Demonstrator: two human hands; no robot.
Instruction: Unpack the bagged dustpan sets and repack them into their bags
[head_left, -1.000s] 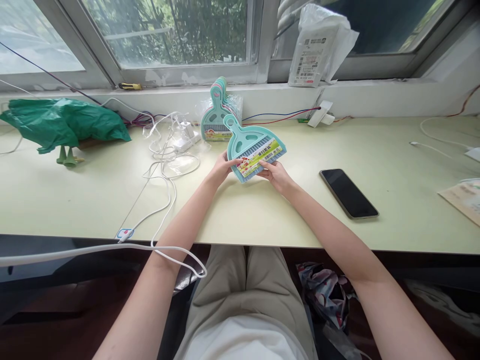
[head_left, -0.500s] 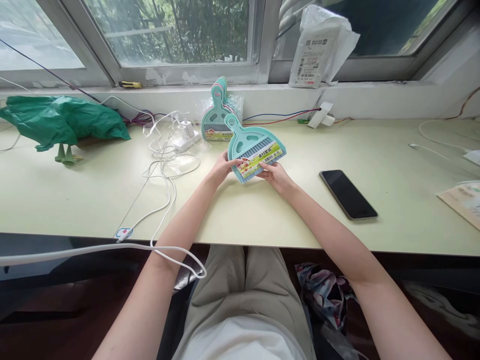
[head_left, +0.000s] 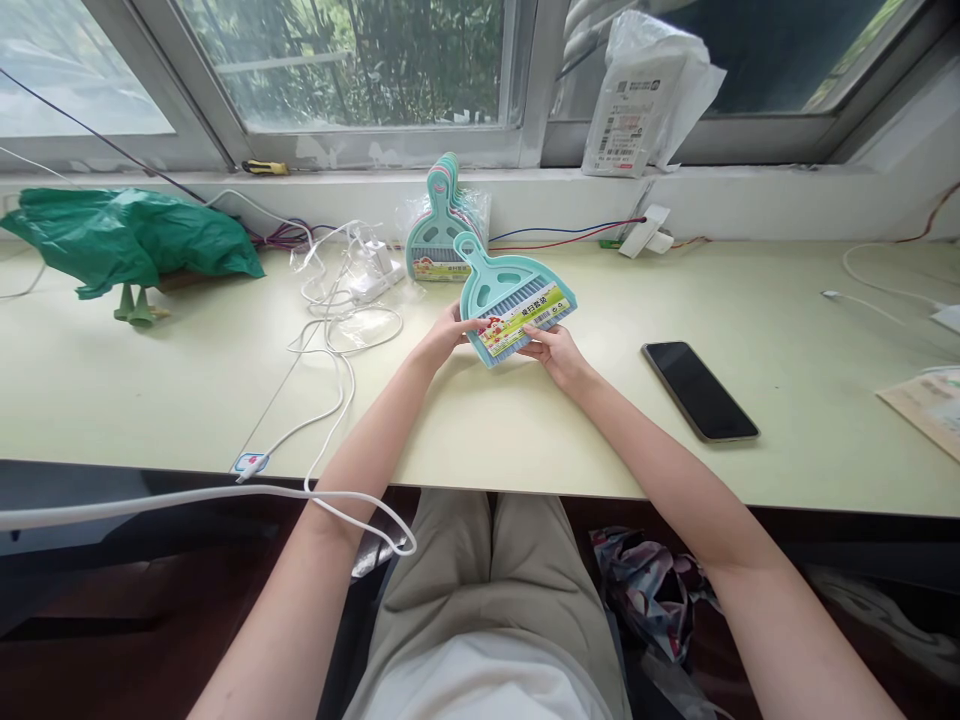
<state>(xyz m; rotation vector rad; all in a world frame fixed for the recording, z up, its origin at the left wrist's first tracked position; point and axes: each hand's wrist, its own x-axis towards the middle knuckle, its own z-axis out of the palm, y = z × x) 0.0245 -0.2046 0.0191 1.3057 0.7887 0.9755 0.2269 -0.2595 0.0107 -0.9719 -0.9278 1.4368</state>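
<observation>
Between my hands is a mint-green dustpan and brush set (head_left: 514, 275), tilted, with its handle toward the upper left and a printed label (head_left: 529, 315) across the blue bristles. My left hand (head_left: 448, 335) grips its lower left edge, the thumb resting on the label. At the lower right, my right hand (head_left: 555, 352) pinches the set, thumb on the label and fingers underneath. Just behind it, a stack of similar dustpan sets (head_left: 441, 225) stands upright against the wall, some clear plastic around it.
White cables (head_left: 330, 370) trail over the table (head_left: 510, 440) on the left beside a power strip (head_left: 379, 275). A phone (head_left: 701, 390) lies at right. A green plastic bag (head_left: 135, 240) sits far left. On the sill are a yellow cutter (head_left: 265, 168) and a wrapped package (head_left: 637, 105).
The whole view has shifted slightly. My hands keep the same hold on the dustpan set, which stays at nearly the same tilt.
</observation>
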